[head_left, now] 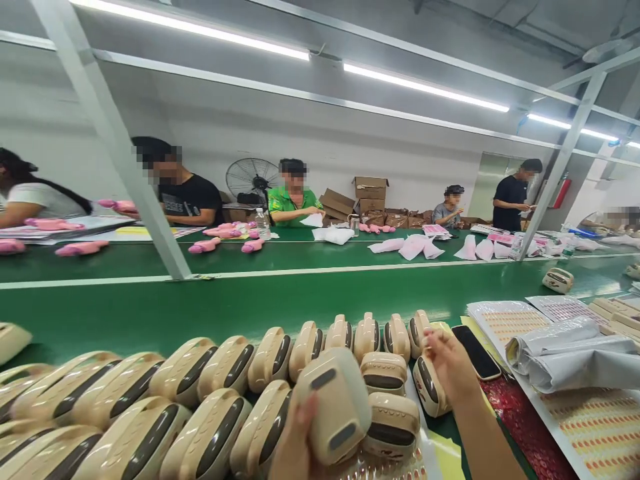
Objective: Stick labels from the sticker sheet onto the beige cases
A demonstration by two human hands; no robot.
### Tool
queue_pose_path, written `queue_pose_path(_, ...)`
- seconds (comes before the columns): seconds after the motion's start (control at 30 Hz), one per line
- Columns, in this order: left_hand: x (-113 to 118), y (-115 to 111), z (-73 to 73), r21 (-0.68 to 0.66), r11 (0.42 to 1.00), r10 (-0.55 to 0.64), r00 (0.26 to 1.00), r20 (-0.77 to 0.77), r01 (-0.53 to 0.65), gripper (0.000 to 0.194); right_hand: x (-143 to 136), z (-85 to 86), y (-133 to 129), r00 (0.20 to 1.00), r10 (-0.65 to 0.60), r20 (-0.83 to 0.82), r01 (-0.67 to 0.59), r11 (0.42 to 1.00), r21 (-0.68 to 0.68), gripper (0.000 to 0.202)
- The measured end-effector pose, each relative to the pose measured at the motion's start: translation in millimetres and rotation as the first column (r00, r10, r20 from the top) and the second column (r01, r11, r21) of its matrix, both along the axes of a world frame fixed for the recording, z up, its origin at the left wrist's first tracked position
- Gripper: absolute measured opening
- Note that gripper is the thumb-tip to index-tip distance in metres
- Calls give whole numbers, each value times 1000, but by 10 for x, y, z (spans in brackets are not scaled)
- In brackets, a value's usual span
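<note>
My left hand (300, 427) grips a beige plastic case (337, 407), its flat underside with two grey pads turned toward me. Raised to the right of it is my right hand (446, 360), thumb and fingers pinched together. Whatever may be between those fingertips is too small to make out. Just beside the right hand stands a beige handled device (428, 387) with a dark panel. Several more devices of the same kind (215, 430) stand in rows on the left and in front. A sheet of small stickers (385, 467) lies partly hidden below the held case.
A black phone (477, 352) lies right of my right hand. Sticker sheets (595, 427) and a rolled plastic bag (580, 360) are farther right. Beyond the green conveyor belt (280, 290), co-workers sit or stand among pink items (205, 245). A metal post (115, 140) rises on the left.
</note>
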State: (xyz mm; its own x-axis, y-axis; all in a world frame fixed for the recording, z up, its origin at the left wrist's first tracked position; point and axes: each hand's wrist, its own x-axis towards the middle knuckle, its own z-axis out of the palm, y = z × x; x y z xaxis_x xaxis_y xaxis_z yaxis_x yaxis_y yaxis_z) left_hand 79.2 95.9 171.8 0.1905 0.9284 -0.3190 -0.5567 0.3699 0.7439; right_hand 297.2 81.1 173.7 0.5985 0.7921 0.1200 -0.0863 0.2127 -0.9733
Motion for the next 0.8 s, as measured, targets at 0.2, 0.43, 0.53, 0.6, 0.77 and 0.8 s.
queue_pose_path(0.2, 298, 33, 40, 64, 997, 31, 999, 28, -32, 73, -817, 23, -170, 978, 210, 11, -210, 974, 85, 31)
queue_pose_path(0.43, 297, 45, -28, 135, 989, 61, 998, 10, -62, 62, -831, -5, -100, 982, 165, 96, -164, 986, -17, 34)
queue_pose_path(0.53, 268, 43, -8, 135, 989, 56, 998, 10, -57, 61, -843, -3, -103, 976, 172, 133, -168, 985, -37, 34)
queue_pose_path(0.6, 251, 36, 6, 119, 992, 27, 999, 17, -29, 63, -882, -18, -110, 968, 142, 208, -140, 990, -26, 31)
queue_pose_path(0.77, 272, 19, 40, 78, 997, 15, 1000, 25, -17, 66, -1000, -34, -196, 915, 40, 401, -87, 991, 99, 13)
queue_pose_path(0.8, 272, 26, 39, 73, 997, 22, 999, 32, -24, 66, -976, -22, -213, 923, 63, 379, -118, 985, 124, 12)
